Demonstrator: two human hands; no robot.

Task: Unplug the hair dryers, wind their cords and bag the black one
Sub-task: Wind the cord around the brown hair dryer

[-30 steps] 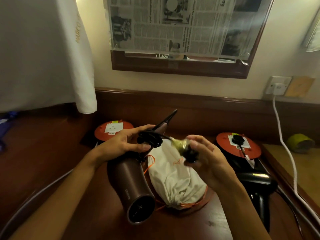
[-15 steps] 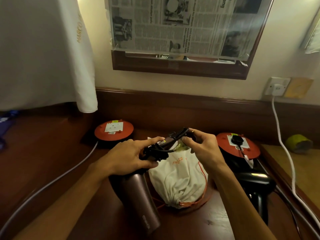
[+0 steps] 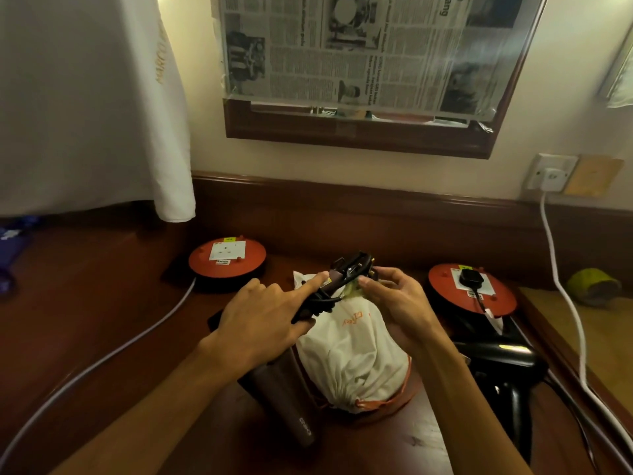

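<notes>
Two hands: left hand grips brown dryer handle w/ wound cord; right hand pinches plug.
Around: white bag between dryers; black dryer right, plugged into red reel.

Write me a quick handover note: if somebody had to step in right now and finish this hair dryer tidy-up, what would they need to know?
Left hand: gripping the brown hair dryer at its handle, pinning the wound cord.
Right hand: tucking the plug end against that handle.
Both are held just above the white drawstring bag on the table; the bag looks full and drawn shut, contents hidden.
Black hair dryer: on the table at right, plug still in the right red socket reel.
Left red socket reel: nothing plugged in.
Done: brown dryer unplugged, cord nearly wound.
Left: unplug the black dryer, wind its cord, bag it.
</notes>
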